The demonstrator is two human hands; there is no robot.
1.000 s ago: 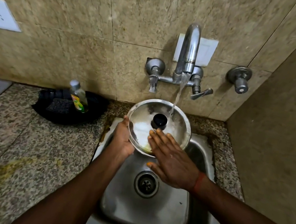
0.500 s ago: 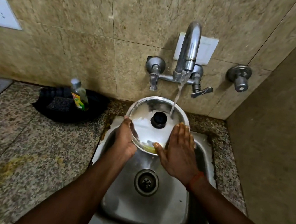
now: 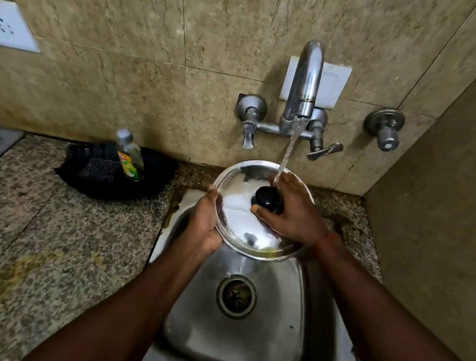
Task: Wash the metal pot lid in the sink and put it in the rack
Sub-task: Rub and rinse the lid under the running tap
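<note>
1. You stood over a speckled stone counter [image 3: 42,230], which ran left of the sink and wrapped behind it to the tiled wall.
2. The steel sink [image 3: 241,332] sat sunk into that counter, its drain [image 3: 236,296] near the middle of the basin, and both your forearms reached in over its near edge.
3. The metal pot lid [image 3: 236,210] was held above the far end of the sink, tilted with its top face toward you, its lower rim over the basin and a yellowish smear along that rim.
4. A black tray [image 3: 109,181] lay on the counter left of the sink against the wall, holding a dark scrub pad [image 3: 99,168] and a small bottle [image 3: 129,155] with a yellow-green label.
5. The tap [image 3: 304,80] rose from the wall behind the sink, and its water stream [image 3: 287,153] fell onto your right hand at the lid's upper part.
6. Your left hand [image 3: 205,221] had its grip closed on the lid's left rim, thumb over the top face and fingers hidden beneath.
7. Your right hand [image 3: 296,212] lay on the lid's right side, its grip curled around the knob, with a reddish thread at the wrist.
8. The black knob [image 3: 265,196] stood at the lid's centre, partly covered by your right fingers.
</note>
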